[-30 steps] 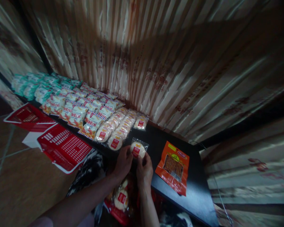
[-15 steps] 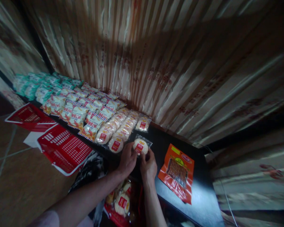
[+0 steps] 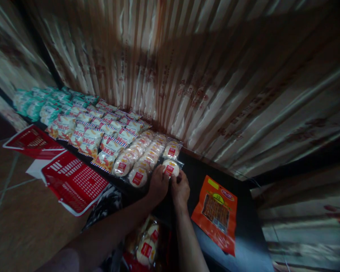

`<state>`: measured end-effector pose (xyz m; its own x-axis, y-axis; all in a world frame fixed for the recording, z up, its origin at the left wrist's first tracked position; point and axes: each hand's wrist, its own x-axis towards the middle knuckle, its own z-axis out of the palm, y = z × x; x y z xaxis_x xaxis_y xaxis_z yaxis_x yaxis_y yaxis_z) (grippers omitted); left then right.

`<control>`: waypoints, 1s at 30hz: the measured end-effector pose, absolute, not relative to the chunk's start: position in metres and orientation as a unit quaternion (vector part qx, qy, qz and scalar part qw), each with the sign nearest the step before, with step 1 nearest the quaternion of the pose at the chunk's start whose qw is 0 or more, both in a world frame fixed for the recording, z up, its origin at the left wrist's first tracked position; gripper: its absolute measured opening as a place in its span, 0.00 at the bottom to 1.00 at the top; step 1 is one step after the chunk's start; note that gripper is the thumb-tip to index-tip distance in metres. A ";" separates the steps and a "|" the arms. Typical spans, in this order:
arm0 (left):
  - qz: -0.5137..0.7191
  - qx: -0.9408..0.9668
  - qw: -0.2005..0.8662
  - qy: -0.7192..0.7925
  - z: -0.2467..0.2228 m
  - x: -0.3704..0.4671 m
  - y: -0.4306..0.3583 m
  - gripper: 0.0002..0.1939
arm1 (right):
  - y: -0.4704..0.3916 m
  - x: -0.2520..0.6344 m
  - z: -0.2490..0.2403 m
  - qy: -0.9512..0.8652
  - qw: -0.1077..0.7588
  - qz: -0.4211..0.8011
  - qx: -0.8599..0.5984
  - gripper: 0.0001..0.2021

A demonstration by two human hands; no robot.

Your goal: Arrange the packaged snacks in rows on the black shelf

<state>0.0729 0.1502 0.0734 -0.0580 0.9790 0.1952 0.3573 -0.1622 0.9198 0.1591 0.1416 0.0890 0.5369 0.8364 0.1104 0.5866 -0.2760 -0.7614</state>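
Observation:
A round, pale packaged cracker in a clear wrapper with a red label is pinched between both hands, low over the black table. My left hand grips its left side, and my right hand grips the lower right. Just behind it lies a matching packaged cracker, their wrappers meeting or overlapping. To the left run two overlapping rows of the same packets. Below my wrists, more of these packets sit in a dark-looking red container.
Right of my hands lies an orange snack bag. White-and-orange snack bags and green bags fill the table's left part. Red baskets stand on the tiled floor at left. A pleated curtain hangs behind the table.
Both hands have moved the packaged cracker slightly away from me, closer to the single packet behind it. The view has shifted a little.

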 end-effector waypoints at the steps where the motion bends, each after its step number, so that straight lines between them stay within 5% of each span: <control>1: 0.472 0.600 0.328 0.556 0.071 0.074 0.153 0.17 | 0.145 0.160 0.088 -0.459 0.392 0.149 -0.783 0.28; 30: 0.410 0.601 0.340 0.596 0.090 0.091 0.192 0.21 | 0.191 0.174 0.089 -0.483 0.374 0.117 -0.783 0.21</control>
<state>0.0911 0.1917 0.0898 -0.0459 0.9950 0.0888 0.4375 -0.0599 0.8972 0.1736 0.1910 0.0887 0.5063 0.8438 0.1780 0.6692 -0.2543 -0.6982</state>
